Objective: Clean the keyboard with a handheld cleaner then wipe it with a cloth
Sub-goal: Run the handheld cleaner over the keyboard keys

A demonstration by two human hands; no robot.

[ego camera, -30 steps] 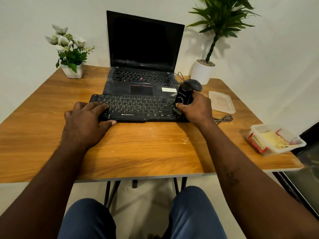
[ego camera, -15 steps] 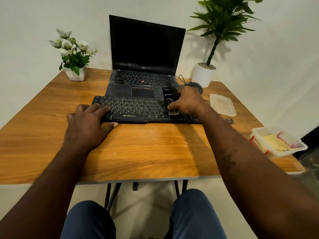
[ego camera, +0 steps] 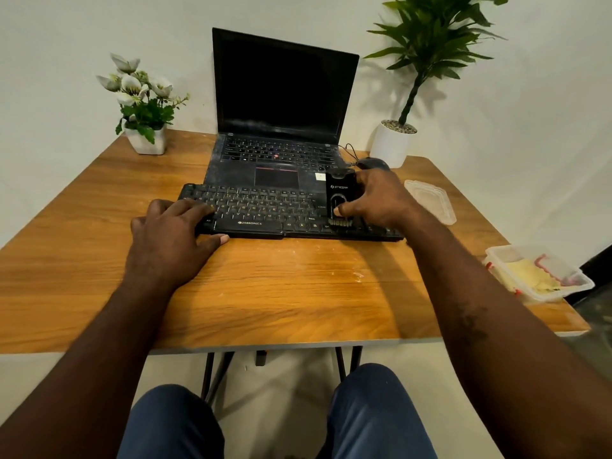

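Leftward from the keyboard's right end comes the black handheld cleaner (ego camera: 341, 198); its brush now sits on the keys right of the middle of the flat black keyboard (ego camera: 261, 212). The right hand (ego camera: 381, 200) grips the cleaner, thumb on its front. The left hand (ego camera: 172, 233) lies flat with fingers stretched over the keyboard's left corner, pinning it to the wooden table (ego camera: 298, 293).

The sweep looks barely begun to me, with most keys still to do. The yellow cloth (ego camera: 526, 273) waits in a clear plastic tub (ego camera: 578, 286) at the table's right edge. An open black laptop (ego camera: 281, 94) and a black mouse (ego camera: 372, 163) crowd the far side.
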